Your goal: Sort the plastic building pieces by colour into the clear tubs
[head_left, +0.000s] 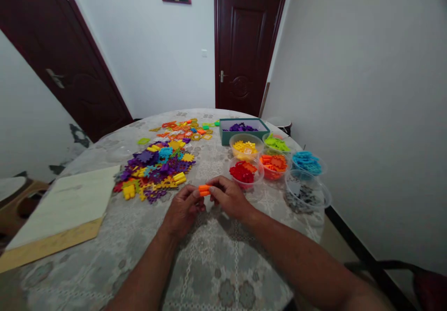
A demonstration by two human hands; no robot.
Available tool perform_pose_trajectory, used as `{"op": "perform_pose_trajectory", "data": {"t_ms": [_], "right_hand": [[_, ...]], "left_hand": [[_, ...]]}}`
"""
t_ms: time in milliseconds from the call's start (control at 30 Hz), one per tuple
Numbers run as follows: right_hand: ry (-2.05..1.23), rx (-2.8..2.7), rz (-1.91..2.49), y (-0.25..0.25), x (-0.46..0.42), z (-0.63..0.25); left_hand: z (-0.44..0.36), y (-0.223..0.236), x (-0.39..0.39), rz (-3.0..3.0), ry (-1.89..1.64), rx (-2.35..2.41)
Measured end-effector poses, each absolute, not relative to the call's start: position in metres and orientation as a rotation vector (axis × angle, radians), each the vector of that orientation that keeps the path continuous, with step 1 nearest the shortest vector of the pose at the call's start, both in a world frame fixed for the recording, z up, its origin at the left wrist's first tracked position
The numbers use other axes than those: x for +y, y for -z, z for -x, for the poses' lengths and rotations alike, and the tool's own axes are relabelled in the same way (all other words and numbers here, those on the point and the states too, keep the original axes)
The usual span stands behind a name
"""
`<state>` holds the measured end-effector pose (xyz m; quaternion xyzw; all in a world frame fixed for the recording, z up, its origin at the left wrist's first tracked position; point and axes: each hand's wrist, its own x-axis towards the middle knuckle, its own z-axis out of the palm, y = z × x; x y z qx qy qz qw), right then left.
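Observation:
Both of my hands meet over the middle of the round table (209, 260). My left hand (183, 208) and my right hand (228, 197) each pinch one end of a small orange plastic piece (204, 190), held just above the cloth. Just beyond the left hand lies a heap of loose mixed-colour plastic pieces (157, 166), purple, yellow and blue. A clear bowl of red pieces (244, 171) stands right behind my right hand.
Clear bowls hold yellow (246, 147), orange (274, 164), green (275, 142) and blue (307, 162) pieces; another bowl (307, 194) holds dark bits. A teal box (242, 128) holds purple pieces. More orange pieces (185, 130) lie far back. A board (63, 208) lies at left.

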<state>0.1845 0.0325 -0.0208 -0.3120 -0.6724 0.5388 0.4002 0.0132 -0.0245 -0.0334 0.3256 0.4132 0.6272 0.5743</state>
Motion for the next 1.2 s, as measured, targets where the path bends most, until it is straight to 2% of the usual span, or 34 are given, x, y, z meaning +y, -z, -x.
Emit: {"op": "perform_pose_trajectory", "data": {"t_ms": [267, 467, 667, 800, 933, 1067, 1200], "right_hand": [[-1.609, -1.484, 0.777, 0.028, 0.035, -0.183], [-1.611, -1.454, 0.773, 0.028, 0.037, -0.184], [-1.368, -1.656, 0.783, 0.006, 0.03, -0.189], [-1.001, -1.83, 0.84, -0.019, 0.033, -0.205], [-0.732, -1.75, 0.892, -0.029, 0.043, -0.221], [-0.604, -1.694, 0.943, -0.027, 0.059, -0.234], [-0.305, -1.673, 1.035, -0.031, 0.08, -0.26]], "left_hand": [[-0.014, 0.032, -0.028, -0.739, -1.407, 1.001], [-0.016, 0.035, -0.026, -0.734, -1.437, 0.989], [-0.011, 0.036, -0.022, -0.794, -1.529, 1.138], [-0.005, 0.04, -0.02, -0.979, -1.525, 1.414], [-0.003, 0.042, -0.02, -1.095, -1.469, 1.594], [-0.005, 0.037, -0.02, -1.165, -1.411, 1.644], [-0.006, 0.033, -0.019, -1.207, -1.403, 1.648]]}}
